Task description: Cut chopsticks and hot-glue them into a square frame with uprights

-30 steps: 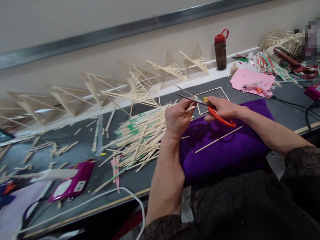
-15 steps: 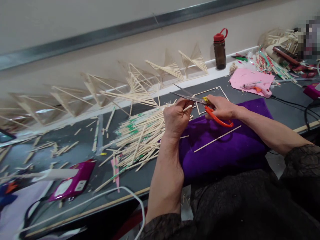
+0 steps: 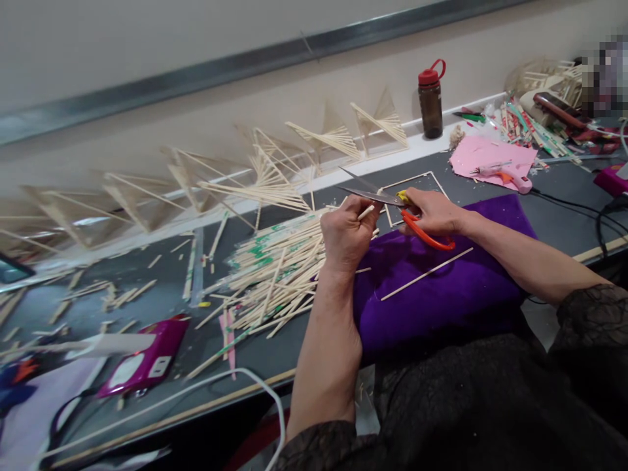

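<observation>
My left hand (image 3: pixel 347 234) is closed around a short pale stick (image 3: pixel 366 212), whose end pokes out by the thumb. The scissors (image 3: pixel 426 233), with orange-red handles, are gripped in my right hand (image 3: pixel 434 210); their blades are parted and lie against the fingers of my left hand. A yellow piece shows at the scissors' pivot. Under both hands is a purple cloth (image 3: pixel 436 301) with one thin stick (image 3: pixel 426 274) lying across it. Beyond my right hand, a square stick frame (image 3: pixel 440 185) rests on the dark table.
Left of my left hand lies a pile of sticks (image 3: pixel 275 281). Stick structures (image 3: pixel 275 180) line the wall. A red-capped bottle (image 3: pixel 430 108), pink sheet (image 3: pixel 485 154) and pink glue gun (image 3: pixel 513 178) are at the right. A magenta device (image 3: pixel 147 360) and white cable (image 3: pixel 196 386) are at the left.
The scissors' blades have come slightly closer together, and the orange-red handle has shifted a little left. Both hands stay almost in place.
</observation>
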{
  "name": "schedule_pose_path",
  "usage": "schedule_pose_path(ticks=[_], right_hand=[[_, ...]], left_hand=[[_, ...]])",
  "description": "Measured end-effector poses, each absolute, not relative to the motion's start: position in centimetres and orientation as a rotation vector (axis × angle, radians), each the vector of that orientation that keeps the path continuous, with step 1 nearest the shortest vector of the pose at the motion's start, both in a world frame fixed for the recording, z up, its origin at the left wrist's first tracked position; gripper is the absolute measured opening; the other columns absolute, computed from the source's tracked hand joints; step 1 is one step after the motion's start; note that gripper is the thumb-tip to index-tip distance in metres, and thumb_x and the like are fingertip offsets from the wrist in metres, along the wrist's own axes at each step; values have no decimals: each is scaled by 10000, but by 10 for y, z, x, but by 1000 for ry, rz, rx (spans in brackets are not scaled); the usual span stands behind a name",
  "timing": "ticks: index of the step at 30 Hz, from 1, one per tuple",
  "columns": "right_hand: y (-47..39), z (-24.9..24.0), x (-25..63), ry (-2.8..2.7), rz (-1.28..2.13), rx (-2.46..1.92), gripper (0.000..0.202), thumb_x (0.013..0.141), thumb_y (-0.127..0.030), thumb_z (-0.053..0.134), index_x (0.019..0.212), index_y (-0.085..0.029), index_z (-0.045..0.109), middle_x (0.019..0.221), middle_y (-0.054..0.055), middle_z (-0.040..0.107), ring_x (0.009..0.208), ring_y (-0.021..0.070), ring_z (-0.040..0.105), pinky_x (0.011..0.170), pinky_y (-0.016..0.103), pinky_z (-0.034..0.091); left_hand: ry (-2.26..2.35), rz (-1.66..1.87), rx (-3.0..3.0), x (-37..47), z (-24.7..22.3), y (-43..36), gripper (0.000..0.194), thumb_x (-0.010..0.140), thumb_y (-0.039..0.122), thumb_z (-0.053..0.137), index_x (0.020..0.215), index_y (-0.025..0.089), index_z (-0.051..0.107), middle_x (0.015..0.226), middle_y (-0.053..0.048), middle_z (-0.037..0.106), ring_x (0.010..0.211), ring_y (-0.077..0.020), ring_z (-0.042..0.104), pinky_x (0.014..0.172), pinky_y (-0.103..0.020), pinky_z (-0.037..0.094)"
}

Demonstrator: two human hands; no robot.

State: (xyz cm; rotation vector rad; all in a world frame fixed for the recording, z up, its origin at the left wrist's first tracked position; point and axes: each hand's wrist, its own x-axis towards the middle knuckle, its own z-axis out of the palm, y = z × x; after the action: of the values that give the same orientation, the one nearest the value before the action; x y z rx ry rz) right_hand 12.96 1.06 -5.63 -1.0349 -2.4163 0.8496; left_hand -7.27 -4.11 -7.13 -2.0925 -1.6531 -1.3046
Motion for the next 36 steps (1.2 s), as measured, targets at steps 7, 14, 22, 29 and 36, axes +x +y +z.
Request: schedule_pose_path(ticks=[7,14,22,29,36], right_hand=[[10,-55,130,-2448,900,-1000,417,731,-452,709,962,-225,447,918,21,574,802,187,513,704,315,351],[12,-57,131,-2455,915,-961,440,717,-437,727,996,-218,466,963,37,579,842,201,533,732,331,381],[12,-62,129,-2412,930,-882,435,702,-434,713,977,-217,456,931,21,575,796,180,510,724,324,375],[4,-55,128,-2365,929,-951,337,707,-369,650,936,-212,459,862,16,566,751,170,472,686,306,327],[7,-57,127,-2366,838,-993,311,713,-343,648,939,-206,483,887,29,605,750,168,479,680,295,333]], left_hand=[[-1611,-1258,-2136,-75,-67,-46,430,975,543,506,757,217,681,567,10,599,516,-122,536,556,-249,359],[-1680,-1339,-2237,-74,-65,-48,481,958,616,496,783,218,702,541,19,588,483,-115,514,517,-246,357],[-1841,-1636,-2377,-68,-61,-53,489,930,618,559,717,194,674,445,45,480,394,-84,425,425,-223,322],[-1699,-1578,-2314,-67,-60,-51,444,945,585,559,752,203,676,481,45,529,425,-83,481,473,-214,372],[-1651,-1543,-2163,-71,-67,-44,348,902,538,644,807,206,678,571,51,605,469,-78,531,496,-199,390]])
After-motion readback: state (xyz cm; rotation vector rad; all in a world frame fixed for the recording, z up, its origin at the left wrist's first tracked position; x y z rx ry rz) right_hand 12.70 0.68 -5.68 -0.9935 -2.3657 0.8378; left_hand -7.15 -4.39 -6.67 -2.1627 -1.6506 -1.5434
